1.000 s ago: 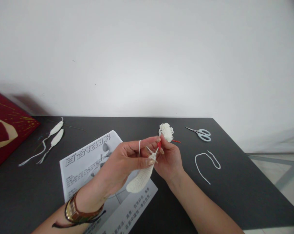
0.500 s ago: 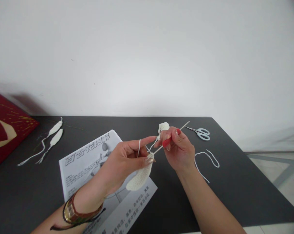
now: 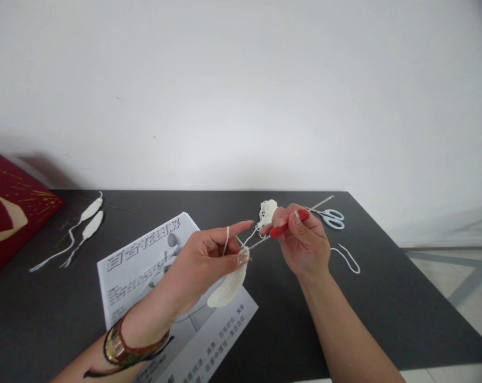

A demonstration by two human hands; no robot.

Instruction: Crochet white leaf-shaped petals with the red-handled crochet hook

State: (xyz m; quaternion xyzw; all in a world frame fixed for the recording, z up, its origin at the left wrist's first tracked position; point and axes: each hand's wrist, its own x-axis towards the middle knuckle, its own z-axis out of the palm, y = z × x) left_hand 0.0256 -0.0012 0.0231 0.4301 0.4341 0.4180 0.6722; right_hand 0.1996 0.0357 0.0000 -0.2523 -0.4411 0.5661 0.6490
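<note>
Between thumb and fingers, my left hand (image 3: 215, 255) pinches the top of a white crochet piece (image 3: 227, 289), shaped like a petal and hanging down. White yarn loops over its raised index finger and runs toward a loose white yarn bundle (image 3: 268, 211) behind the hands. My right hand (image 3: 302, 239) is closed around the red grip of a crochet hook (image 3: 281, 230). The hook's thin metal end reaches the upper edge of the crochet piece; its other end sticks out to the upper right. Whether the tip is inside a stitch is too small to tell.
Printed sheets (image 3: 145, 276) lie under my left arm. White-handled scissors (image 3: 332, 218) and a cut piece of yarn (image 3: 348, 259) are to the right. Two finished white petals (image 3: 92, 224) with tails lie at left, near a red box (image 3: 13, 213). A wall stands behind the table.
My right hand has moved right, drawing the hook away from my left hand, and the red grip shows more. The crochet piece has shifted slightly left and up.
</note>
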